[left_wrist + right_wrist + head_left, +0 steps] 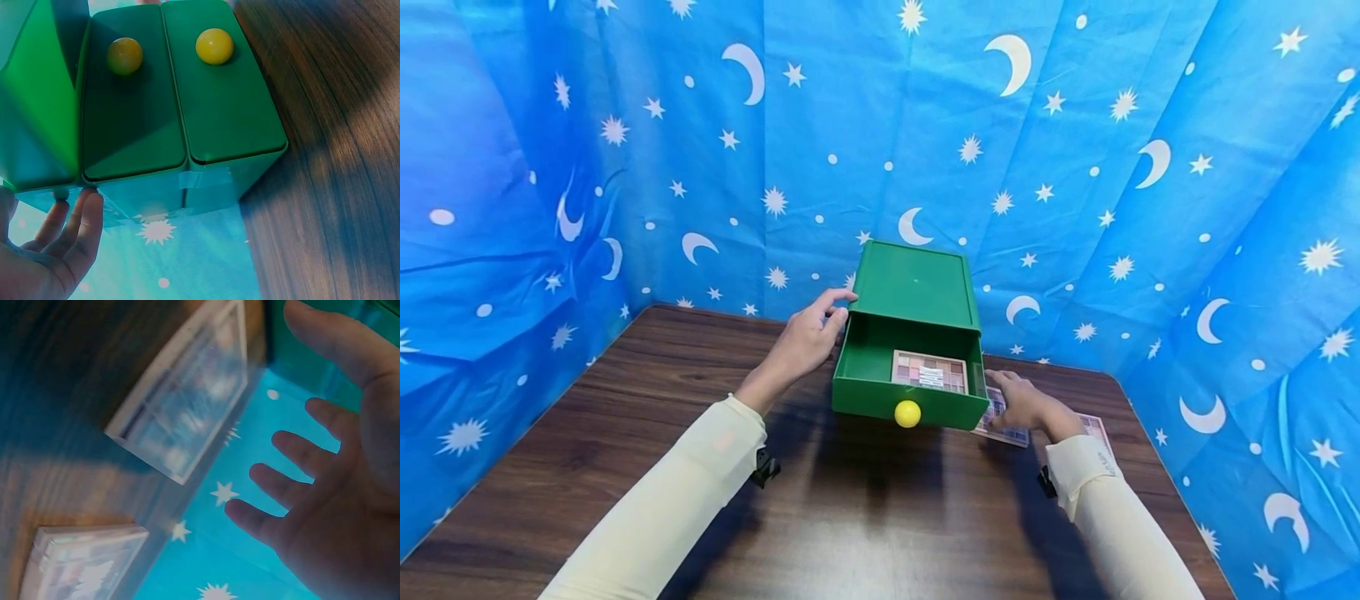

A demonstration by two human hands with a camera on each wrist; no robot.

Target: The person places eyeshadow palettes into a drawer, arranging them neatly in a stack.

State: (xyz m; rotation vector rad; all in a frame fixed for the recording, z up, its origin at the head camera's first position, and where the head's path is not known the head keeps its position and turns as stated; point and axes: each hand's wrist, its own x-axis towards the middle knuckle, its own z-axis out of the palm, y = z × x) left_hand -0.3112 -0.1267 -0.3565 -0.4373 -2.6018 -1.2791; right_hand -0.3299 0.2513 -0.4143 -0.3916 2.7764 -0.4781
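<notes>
A green drawer unit (917, 283) stands on the table with its top drawer (865, 398) pulled out. Inside that drawer lies a makeup palette (929, 372) with many colour pans. My left hand (808, 340) rests its fingertips against the unit's left side, fingers fairly straight in the left wrist view. To the right of the drawer, my right hand (1028, 406) hovers over a second palette (1011, 435), its fingers spread and holding nothing. Further right, partly behind the right wrist, is another palette (87, 569).
Two closed drawers with yellow knobs (215, 46) sit below the open one. The open drawer's yellow knob (907, 414) juts toward me. A blue cloth (850, 125) with moons and stars hangs around the dark wooden table (865, 533).
</notes>
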